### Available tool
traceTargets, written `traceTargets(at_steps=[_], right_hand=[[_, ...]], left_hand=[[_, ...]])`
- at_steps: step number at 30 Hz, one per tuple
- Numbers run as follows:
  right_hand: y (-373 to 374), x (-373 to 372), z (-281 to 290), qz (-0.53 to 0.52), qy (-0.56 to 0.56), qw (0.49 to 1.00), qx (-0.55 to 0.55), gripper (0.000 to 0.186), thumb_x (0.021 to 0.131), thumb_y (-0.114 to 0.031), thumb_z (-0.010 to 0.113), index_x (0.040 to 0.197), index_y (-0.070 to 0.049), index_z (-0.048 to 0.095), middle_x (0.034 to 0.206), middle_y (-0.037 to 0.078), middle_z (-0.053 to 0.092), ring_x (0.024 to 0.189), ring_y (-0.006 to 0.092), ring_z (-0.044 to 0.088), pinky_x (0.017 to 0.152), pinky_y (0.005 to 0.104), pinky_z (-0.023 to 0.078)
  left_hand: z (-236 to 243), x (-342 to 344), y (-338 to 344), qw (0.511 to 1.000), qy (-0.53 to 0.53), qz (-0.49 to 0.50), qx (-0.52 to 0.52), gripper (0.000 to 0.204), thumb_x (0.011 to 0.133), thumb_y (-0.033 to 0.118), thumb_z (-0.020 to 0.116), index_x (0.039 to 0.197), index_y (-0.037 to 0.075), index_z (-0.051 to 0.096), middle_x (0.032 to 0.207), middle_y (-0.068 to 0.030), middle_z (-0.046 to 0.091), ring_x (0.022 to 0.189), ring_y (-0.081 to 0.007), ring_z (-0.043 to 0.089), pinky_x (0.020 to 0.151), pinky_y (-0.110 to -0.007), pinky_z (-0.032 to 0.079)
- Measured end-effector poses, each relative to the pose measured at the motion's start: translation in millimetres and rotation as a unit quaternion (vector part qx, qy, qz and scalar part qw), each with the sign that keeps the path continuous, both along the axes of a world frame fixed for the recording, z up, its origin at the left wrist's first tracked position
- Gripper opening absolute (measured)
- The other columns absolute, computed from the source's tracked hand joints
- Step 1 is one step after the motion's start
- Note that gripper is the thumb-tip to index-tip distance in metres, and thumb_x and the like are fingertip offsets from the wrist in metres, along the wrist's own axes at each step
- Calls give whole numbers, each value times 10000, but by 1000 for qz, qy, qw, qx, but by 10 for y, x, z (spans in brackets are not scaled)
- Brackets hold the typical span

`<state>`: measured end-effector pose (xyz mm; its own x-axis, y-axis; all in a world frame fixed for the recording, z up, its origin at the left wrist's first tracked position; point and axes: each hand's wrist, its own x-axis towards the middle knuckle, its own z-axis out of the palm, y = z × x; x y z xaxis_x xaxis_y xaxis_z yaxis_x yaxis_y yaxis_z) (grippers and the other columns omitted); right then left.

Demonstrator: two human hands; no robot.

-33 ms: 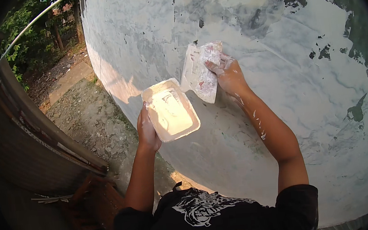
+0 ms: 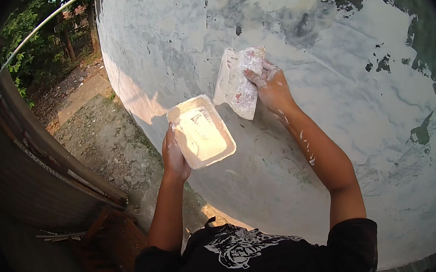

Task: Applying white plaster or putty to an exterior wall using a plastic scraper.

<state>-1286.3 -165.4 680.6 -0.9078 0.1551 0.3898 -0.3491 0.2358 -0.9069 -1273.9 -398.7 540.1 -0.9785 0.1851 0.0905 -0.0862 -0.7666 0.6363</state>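
My left hand (image 2: pixel 174 153) is closed round the left side of a rectangular plastic tub (image 2: pixel 230 137), tilted so that its inside faces me. Pale, creamy wall putty (image 2: pixel 204 132) coats the tub's bottom, partly lit by the sun. To the right of the tub, my right hand (image 2: pixel 272 83) grips a wide, flat putty scraper (image 2: pixel 242 86) by its thicker right part, thumb on top. White putty is smeared over the scraper, my fingers and my right forearm. The scraper's lower left corner is close to the tub's upper rim; whether they touch I cannot tell.
A large wall (image 2: pixel 334 140) with patchy white and grey putty fills the middle and right. Dark green patches (image 2: pixel 428 53) show at its right. At left are stony ground (image 2: pixel 102 131), a dark curved-looking barrier (image 2: pixel 36 158) and a reddish-brown wooden object (image 2: pixel 110 246).
The scraper in my right hand has shifted slightly up. The tub in my left hand has moved a little down and to the left. Both grips stay the same.
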Motion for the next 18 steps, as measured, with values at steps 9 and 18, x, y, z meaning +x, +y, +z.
traceTargets(at_steps=[9, 18], right_hand=[[-246, -235, 185, -105, 475, 662, 571, 312, 840, -63, 642, 1146, -21, 685, 992, 195, 716, 976, 251, 714, 793, 366, 563], [259, -785, -904, -26, 195, 479, 855, 295, 828, -133, 608, 1098, -18, 643, 1114, 211, 643, 1038, 380, 667, 767, 414, 555]], left_hand=[[-355, -159, -249, 986, -65, 153, 8, 517, 1096, 391, 347, 1415, -4, 444, 1350, -140, 576, 1210, -261, 606, 1035, -397, 504], [-333, -182, -636, 974, -81, 210, 14, 525, 1086, 413, 371, 1409, 14, 478, 1358, -127, 586, 1210, -263, 613, 1028, -412, 517]])
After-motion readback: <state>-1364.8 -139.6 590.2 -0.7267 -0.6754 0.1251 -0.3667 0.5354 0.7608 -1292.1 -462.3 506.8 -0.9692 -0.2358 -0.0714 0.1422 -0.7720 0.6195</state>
